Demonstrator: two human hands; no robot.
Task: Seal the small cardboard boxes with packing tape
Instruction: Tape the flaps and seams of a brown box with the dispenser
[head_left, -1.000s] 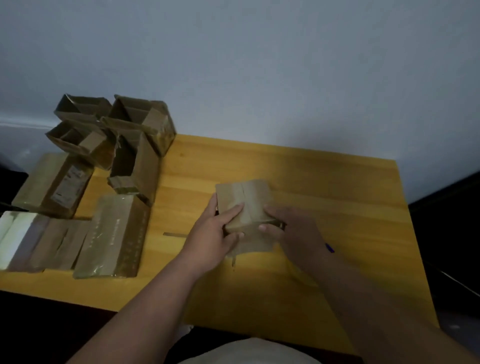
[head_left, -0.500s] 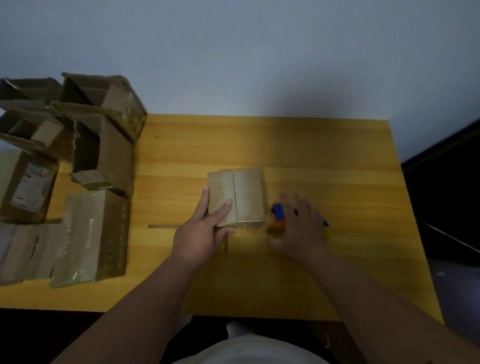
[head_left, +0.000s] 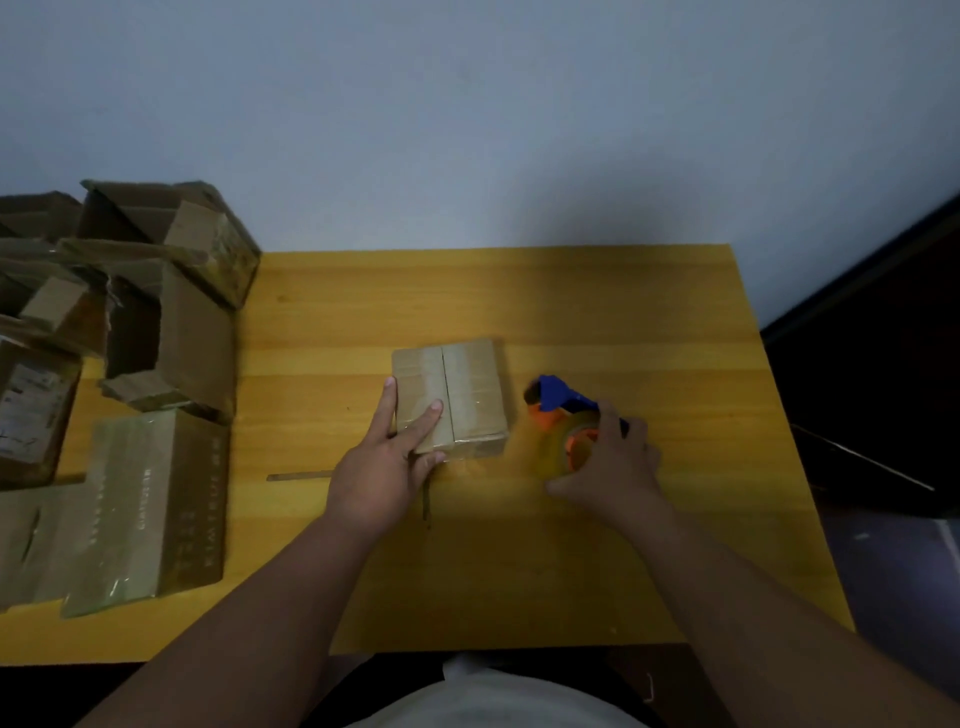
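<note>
Cardboard, a small box (head_left: 450, 397) with its flaps closed, is sitting mid-counter (head_left: 597, 306). Left hand (head_left: 382, 470) is lying on its near left corner, fingers straight and pressing the top. Right hand (head_left: 615, 462), just right of the box, is curling around a blue-and-orange tape dispenser (head_left: 563, 421). More boxes (head_left: 156, 322) are crowding the counter's left end.
</note>
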